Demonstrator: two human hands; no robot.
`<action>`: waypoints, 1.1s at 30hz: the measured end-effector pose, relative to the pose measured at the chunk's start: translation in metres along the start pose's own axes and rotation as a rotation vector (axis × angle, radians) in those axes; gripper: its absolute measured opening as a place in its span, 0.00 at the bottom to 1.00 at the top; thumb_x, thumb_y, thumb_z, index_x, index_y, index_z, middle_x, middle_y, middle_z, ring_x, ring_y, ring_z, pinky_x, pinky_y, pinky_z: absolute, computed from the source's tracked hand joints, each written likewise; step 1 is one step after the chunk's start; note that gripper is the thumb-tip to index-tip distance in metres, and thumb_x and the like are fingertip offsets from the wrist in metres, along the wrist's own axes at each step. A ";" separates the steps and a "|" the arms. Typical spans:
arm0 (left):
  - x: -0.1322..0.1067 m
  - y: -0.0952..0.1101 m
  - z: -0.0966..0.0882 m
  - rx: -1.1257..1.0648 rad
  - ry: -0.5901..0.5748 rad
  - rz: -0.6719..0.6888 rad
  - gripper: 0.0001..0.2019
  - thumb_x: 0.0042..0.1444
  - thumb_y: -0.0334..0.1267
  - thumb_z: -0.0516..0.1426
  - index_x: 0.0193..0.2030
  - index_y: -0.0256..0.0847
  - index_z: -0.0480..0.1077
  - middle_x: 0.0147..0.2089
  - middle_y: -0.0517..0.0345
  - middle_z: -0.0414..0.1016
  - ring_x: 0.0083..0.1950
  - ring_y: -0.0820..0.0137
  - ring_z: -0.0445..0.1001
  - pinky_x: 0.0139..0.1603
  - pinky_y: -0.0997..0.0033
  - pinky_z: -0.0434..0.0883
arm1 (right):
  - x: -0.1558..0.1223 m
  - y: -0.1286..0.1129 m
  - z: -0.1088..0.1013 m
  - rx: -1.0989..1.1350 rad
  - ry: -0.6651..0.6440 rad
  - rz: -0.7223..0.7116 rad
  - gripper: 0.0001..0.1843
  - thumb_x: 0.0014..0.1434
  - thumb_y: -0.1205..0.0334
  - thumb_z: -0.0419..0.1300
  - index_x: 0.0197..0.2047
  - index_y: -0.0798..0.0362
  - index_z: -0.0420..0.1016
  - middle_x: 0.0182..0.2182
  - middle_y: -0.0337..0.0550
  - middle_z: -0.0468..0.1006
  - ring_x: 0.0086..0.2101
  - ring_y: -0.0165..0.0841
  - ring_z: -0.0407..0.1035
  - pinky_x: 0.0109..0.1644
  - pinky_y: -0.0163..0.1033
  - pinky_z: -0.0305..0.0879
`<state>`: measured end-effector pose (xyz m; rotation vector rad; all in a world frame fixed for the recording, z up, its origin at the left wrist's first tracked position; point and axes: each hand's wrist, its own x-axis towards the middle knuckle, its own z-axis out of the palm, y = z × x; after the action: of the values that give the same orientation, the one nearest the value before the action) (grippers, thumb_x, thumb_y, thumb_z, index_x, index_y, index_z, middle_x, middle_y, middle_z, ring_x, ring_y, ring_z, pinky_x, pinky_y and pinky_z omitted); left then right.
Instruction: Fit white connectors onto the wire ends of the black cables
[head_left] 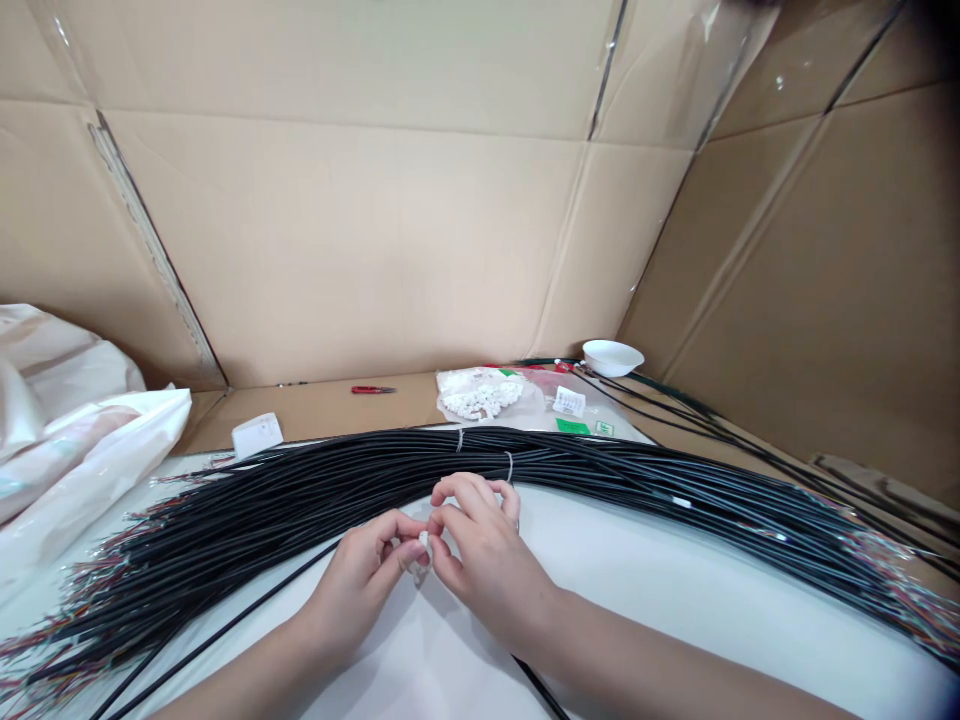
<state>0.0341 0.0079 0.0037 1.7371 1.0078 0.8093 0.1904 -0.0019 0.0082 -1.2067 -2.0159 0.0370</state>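
Observation:
My left hand point(367, 575) and my right hand point(480, 545) meet over the white table point(675, 590), fingers pinched together on a small white connector point(424, 545) between them. A single black cable point(225, 632) runs from my hands toward the lower left, and another stretch of it leaves under my right wrist. Just beyond my fingers lies a thick bundle of black cables point(315, 490), tied with white bands, spanning the table from left to right; its ends show coloured wire tips.
A clear bag of white connectors point(484, 395), small green and white labels, a white bowl point(613, 356) and red-handled cutters point(373, 389) lie at the back. A small white box point(257, 434) sits left of them. White plastic bags point(67, 440) fill the left. Cardboard walls surround the table.

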 end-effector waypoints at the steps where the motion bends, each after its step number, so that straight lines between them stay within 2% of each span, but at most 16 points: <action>1: 0.000 0.000 0.000 0.004 0.008 -0.006 0.09 0.57 0.40 0.50 0.34 0.39 0.69 0.31 0.58 0.72 0.33 0.69 0.67 0.34 0.74 0.62 | 0.001 -0.001 -0.002 0.011 -0.025 0.015 0.05 0.51 0.72 0.54 0.26 0.54 0.65 0.35 0.39 0.69 0.41 0.32 0.62 0.47 0.43 0.45; 4: 0.002 0.000 -0.001 -0.035 0.032 -0.019 0.10 0.57 0.42 0.50 0.35 0.39 0.68 0.32 0.58 0.71 0.34 0.69 0.67 0.35 0.74 0.62 | 0.006 -0.003 -0.011 0.082 -0.131 0.104 0.04 0.54 0.70 0.51 0.30 0.53 0.64 0.35 0.39 0.69 0.39 0.32 0.62 0.45 0.42 0.49; 7: 0.004 -0.002 -0.002 -0.125 0.056 -0.025 0.09 0.57 0.41 0.50 0.36 0.39 0.67 0.32 0.58 0.69 0.35 0.69 0.66 0.36 0.74 0.62 | 0.010 -0.001 -0.014 0.255 -0.179 0.268 0.05 0.57 0.69 0.47 0.33 0.52 0.62 0.33 0.39 0.68 0.36 0.31 0.63 0.40 0.39 0.55; 10: 0.005 -0.002 -0.003 -0.184 0.065 -0.030 0.08 0.57 0.41 0.50 0.36 0.39 0.66 0.32 0.59 0.68 0.35 0.70 0.65 0.35 0.74 0.61 | 0.010 0.003 -0.011 0.526 -0.230 0.455 0.03 0.57 0.65 0.48 0.35 0.52 0.61 0.29 0.38 0.68 0.31 0.30 0.63 0.33 0.35 0.58; 13: 0.006 0.001 -0.002 -0.226 0.060 -0.028 0.08 0.57 0.40 0.51 0.35 0.39 0.66 0.31 0.59 0.68 0.34 0.70 0.65 0.35 0.74 0.61 | 0.008 0.006 -0.003 0.842 -0.315 0.606 0.06 0.55 0.61 0.51 0.37 0.52 0.58 0.24 0.35 0.68 0.24 0.27 0.62 0.26 0.32 0.56; 16: 0.007 0.002 -0.002 -0.274 0.023 -0.011 0.08 0.58 0.40 0.49 0.36 0.39 0.65 0.30 0.59 0.68 0.33 0.70 0.67 0.36 0.73 0.62 | 0.008 0.006 0.003 1.143 -0.365 0.721 0.11 0.53 0.58 0.53 0.37 0.51 0.56 0.22 0.33 0.68 0.19 0.25 0.60 0.21 0.30 0.54; 18: 0.007 0.000 -0.002 -0.281 0.015 -0.001 0.08 0.58 0.40 0.49 0.37 0.39 0.65 0.29 0.60 0.69 0.33 0.70 0.67 0.36 0.72 0.63 | 0.008 0.005 0.004 1.267 -0.354 0.765 0.14 0.50 0.59 0.56 0.37 0.51 0.55 0.22 0.33 0.69 0.18 0.24 0.59 0.20 0.30 0.54; 24: 0.007 -0.007 -0.004 -0.183 0.054 -0.009 0.09 0.57 0.41 0.52 0.39 0.39 0.66 0.36 0.56 0.71 0.38 0.68 0.68 0.38 0.72 0.63 | 0.009 0.010 0.004 1.339 -0.257 0.834 0.20 0.44 0.60 0.63 0.37 0.52 0.57 0.22 0.31 0.68 0.19 0.24 0.61 0.22 0.30 0.54; 33: 0.008 -0.002 -0.004 -0.124 0.072 -0.025 0.10 0.56 0.43 0.51 0.37 0.38 0.67 0.37 0.55 0.72 0.39 0.66 0.69 0.40 0.71 0.64 | 0.008 0.013 0.009 1.315 -0.139 0.811 0.20 0.42 0.61 0.64 0.35 0.52 0.59 0.22 0.31 0.67 0.20 0.22 0.58 0.22 0.29 0.51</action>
<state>0.0338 0.0166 0.0032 1.5969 1.0033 0.9051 0.1920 0.0141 0.0016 -0.9629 -0.9843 1.5733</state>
